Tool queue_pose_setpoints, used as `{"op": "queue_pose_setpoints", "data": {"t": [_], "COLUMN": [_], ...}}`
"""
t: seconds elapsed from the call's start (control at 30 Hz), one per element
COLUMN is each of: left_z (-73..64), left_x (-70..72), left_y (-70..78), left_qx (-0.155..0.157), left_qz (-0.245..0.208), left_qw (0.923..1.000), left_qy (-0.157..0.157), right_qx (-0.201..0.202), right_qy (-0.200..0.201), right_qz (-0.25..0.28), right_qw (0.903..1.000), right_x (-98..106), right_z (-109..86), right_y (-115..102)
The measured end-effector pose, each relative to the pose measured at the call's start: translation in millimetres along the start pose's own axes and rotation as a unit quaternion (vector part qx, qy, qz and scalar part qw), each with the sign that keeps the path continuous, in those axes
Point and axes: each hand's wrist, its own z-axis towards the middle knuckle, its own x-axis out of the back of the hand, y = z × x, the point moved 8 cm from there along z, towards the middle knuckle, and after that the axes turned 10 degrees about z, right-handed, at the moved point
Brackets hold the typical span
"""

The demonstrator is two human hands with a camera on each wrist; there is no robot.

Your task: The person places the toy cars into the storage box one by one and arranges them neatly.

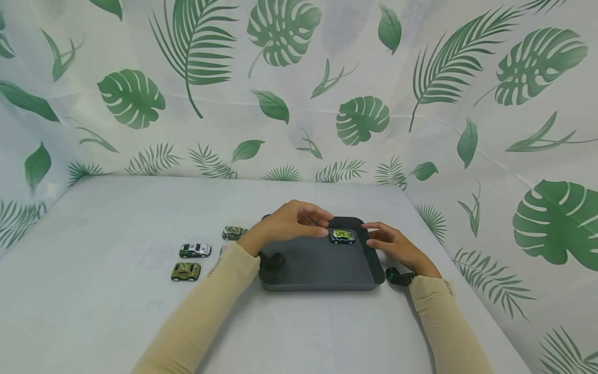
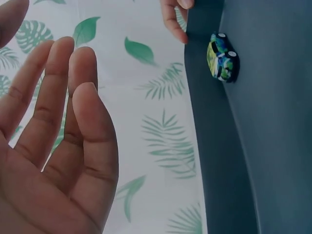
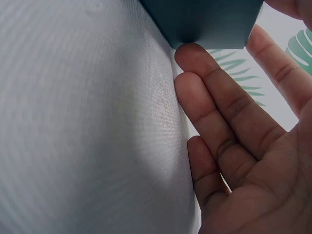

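Note:
A dark grey tray point(image 1: 322, 267) lies on the white cloth. Inside it, near the back right, stands a toy car point(image 1: 342, 237) with a yellow-green patterned roof; the left wrist view shows the same car point(image 2: 223, 57) beside the tray wall. My left hand point(image 1: 291, 221) hovers over the tray's back left part, fingers extended and loosely bent, holding nothing. Its fingertips point towards the car but stay apart from it. My right hand point(image 1: 397, 246) is at the tray's right side. In the right wrist view its fairly straight fingers point(image 3: 207, 107) reach the tray's outer wall point(image 3: 214, 24).
Left of the tray stand a white-and-green toy car point(image 1: 195, 250), a green camouflage car point(image 1: 186, 271) and another camouflage car point(image 1: 234, 232). A pinkish item point(image 1: 223, 249) is mostly hidden behind my left sleeve point(image 1: 205, 311). Leaf-printed cloth point(image 1: 299, 119) walls the back and sides.

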Motion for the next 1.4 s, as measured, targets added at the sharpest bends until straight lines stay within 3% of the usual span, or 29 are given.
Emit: {"op": "queue_pose_setpoints", "data": {"t": [0.57,1.4], "left_z": [-22.9,-49.1], "left_x": [9.8,22.7], "left_y": [-0.9,-6.4], "left_qx": [-0.048,-0.050], "left_qz": [0.047,0.049], "left_qw": [0.9978,0.9975], "left_qy": [-0.004,0.013], "right_qx": [0.003,-0.005], "right_qy": [0.002,0.002], "right_qz": [-0.008,-0.003], "right_qw": [1.0000,1.0000], "right_x": [0,0], "right_z": [-0.6,0.4], "right_y": [-1,0]}}
